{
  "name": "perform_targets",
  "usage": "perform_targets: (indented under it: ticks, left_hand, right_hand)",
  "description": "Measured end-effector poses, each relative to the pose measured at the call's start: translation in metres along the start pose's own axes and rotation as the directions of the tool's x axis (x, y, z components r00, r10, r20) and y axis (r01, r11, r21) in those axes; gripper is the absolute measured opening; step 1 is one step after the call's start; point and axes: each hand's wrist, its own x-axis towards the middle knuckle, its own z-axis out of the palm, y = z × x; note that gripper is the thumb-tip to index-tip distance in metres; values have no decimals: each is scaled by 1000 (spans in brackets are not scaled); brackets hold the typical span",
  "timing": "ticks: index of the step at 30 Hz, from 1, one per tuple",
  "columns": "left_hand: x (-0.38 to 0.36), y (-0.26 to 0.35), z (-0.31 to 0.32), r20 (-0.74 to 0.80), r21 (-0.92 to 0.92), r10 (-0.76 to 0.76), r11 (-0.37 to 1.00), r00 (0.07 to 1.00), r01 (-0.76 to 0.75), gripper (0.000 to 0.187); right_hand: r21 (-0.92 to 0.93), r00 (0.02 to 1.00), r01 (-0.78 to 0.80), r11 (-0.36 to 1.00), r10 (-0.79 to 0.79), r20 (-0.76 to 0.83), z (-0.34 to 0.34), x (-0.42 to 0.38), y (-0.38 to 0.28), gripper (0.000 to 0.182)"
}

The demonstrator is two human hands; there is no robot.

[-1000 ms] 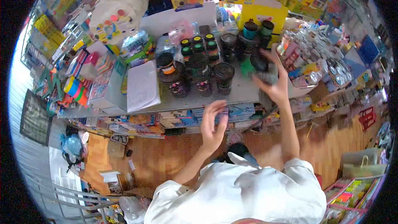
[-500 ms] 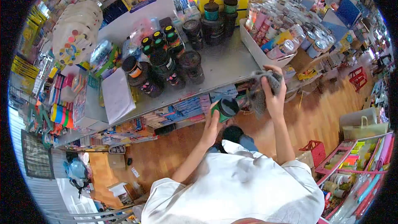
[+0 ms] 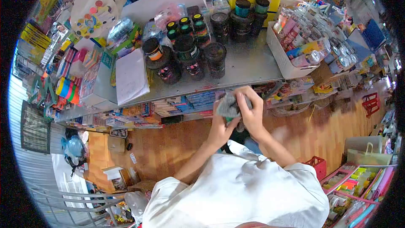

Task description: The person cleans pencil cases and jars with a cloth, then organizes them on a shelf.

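In front of my body, my left hand is wrapped round a small jar with a green label, mostly covered by a grey cloth. My right hand grips that cloth against the jar's top. Beyond them on the grey shelf top stand several dark jars, among them one with an orange label stacked on a larger jar, and a black-lidded one. Small jars with yellow-topped lids are grouped behind these.
A white bin full of tubes stands on the shelf's right. White papers overhang its left front edge. Packets fill the rack below. Red crates rest on the wooden floor at right.
My right hand has moved left with the cloth and now meets the jar in my left hand. The shelf and its jars appear further up and right in view.
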Motion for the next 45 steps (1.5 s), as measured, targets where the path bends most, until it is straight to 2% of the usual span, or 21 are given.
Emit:
perform_targets:
  ticks: [1, 4, 7, 8, 10, 11, 12, 14, 15, 17, 19, 21, 24, 27, 30, 35, 37, 39, 42, 43, 45]
  left_hand:
    - [4, 0, -4, 1, 0, 0, 1000, 1000, 0, 56]
    - [17, -6, -15, 170, 278, 250, 916, 953, -290, 76]
    - [23, -4, -20, 147, 172, 162, 967, 976, -187, 81]
    - [24, 2, -16, -28, 90, 62, 994, 998, -59, 87]
    - [23, -3, -11, -52, -49, -4, 999, 999, 1, 83]
    - [22, -5, -9, -63, -190, -76, 980, 995, 63, 79]
    - [24, 2, -12, 33, -345, -202, 917, 979, 201, 70]
    - [19, -3, -9, 90, -516, -411, 760, 907, 395, 64]
    - [16, -6, -7, 181, -648, -583, 535, 792, 542, 58]
    - [8, -14, -5, 291, -707, -586, 401, 756, 582, 56]
    - [1, -26, -8, 492, -760, -539, 118, 684, 639, 51]
    - [-1, -35, -10, 601, -648, -537, 107, 592, 754, 51]
    - [6, -14, -12, 595, -642, -560, 100, 576, 760, 45]
    - [13, 1, -3, 492, -783, -622, -11, 608, 622, 40]
    - [13, 8, 15, 213, -825, -830, 130, 516, 550, 43]
    - [-7, -4, 26, 133, -869, -765, 216, 630, 445, 42]
    - [-12, -17, 29, 118, -876, -627, 300, 770, 378, 42]
    - [-5, -22, 24, 214, -835, -650, 265, 729, 482, 44]
    - [-3, -14, 21, 156, -777, -465, 487, 872, 399, 46]
    - [-6, -18, 22, 156, -777, -466, 487, 871, 399, 46]
    - [-10, -24, 23, 280, -907, -502, 139, 818, 396, 47]
  right_hand:
    - [0, 1000, 0, 1000, 0, -1, -2, 6, 4, 12]
    - [267, 802, -597, 756, 565, 195, -6, 21, 7, 31]
    - [409, 590, -789, 459, 751, 295, -14, 24, 1, 30]
    - [409, 593, -787, 462, 750, 294, -11, 18, 7, 30]
    - [433, 843, -447, 783, 531, -89, -3, 0, 22, 26]
    - [431, 842, -449, 783, 532, -89, -5, -1, 24, 26]
    - [259, 962, -207, 944, 244, -120, -7, -2, 22, 24]
    - [-63, 978, 207, 976, -207, 17, -17, 2, 13, 25]
    - [-66, 978, 206, 976, -206, 14, -22, 8, 5, 25]
    - [63, 874, 306, 950, -306, 377, -30, 20, -8, 25]
    - [79, 838, 293, 953, -295, 459, -36, 26, -6, 29]
    - [152, 751, 142, 978, -206, 628, -38, 33, 1, 29]
    - [123, 851, 112, 986, -159, 500, -28, 26, 9, 28]
    - [-177, 941, 307, 935, -270, 202, 0, 3, 14, 33]
    - [-336, 914, 406, 850, -381, 140, 18, -11, 24, 37]
    - [-263, 903, 391, 882, -312, 296, -2, 1, 9, 32]
    - [-127, 816, 369, 921, -256, 519, -12, 10, 4, 31]
    - [-59, 800, 276, 959, -196, 568, -20, 17, 2, 29]
    - [295, 708, 250, 922, -382, 594, -25, 25, 4, 25]
    - [295, 708, 249, 922, -381, 595, -24, 22, 5, 25]
    - [292, 873, 64, 954, -195, 446, -16, 11, 6, 26]
